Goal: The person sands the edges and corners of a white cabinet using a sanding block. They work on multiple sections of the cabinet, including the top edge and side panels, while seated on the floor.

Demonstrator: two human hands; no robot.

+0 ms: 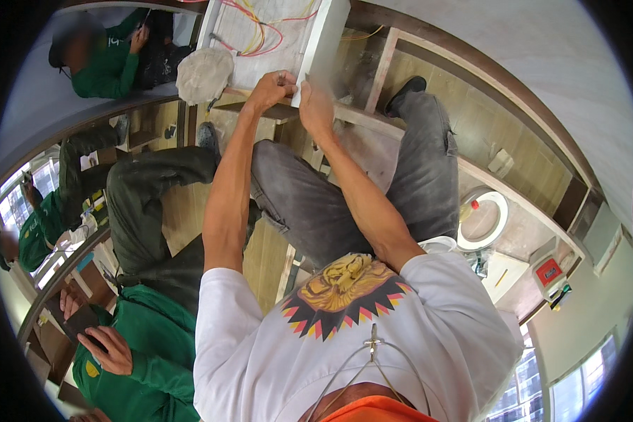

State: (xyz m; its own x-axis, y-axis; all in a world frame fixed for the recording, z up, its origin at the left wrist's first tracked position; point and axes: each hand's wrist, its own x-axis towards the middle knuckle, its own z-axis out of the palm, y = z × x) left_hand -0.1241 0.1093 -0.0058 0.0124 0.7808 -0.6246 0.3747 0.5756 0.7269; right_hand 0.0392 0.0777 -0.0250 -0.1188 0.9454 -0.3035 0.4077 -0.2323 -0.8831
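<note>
My arms reach ahead to the near end of a white panel [321,43], which forms the right side of a shallow white box-like frame. My left hand [273,90] is closed, fingers curled and pinched beside the panel's lower end; whatever lies between them is too small to make out. On the other side, my right hand [318,109] grips the panel's end, thumb along its edge and fingers partly blurred. Loose red and yellow wires [257,32] lie inside the frame. Left of my left hand sits a rounded beige, cloth-like bundle [205,75].
A co-worker in a green sweatshirt [155,330] sits close on my left, holding a dark flat object [84,325]. A mirror [63,165] stands beyond. Wooden framing [383,70] runs to the right, near a white ring [501,224] and a red-and-white box [547,271].
</note>
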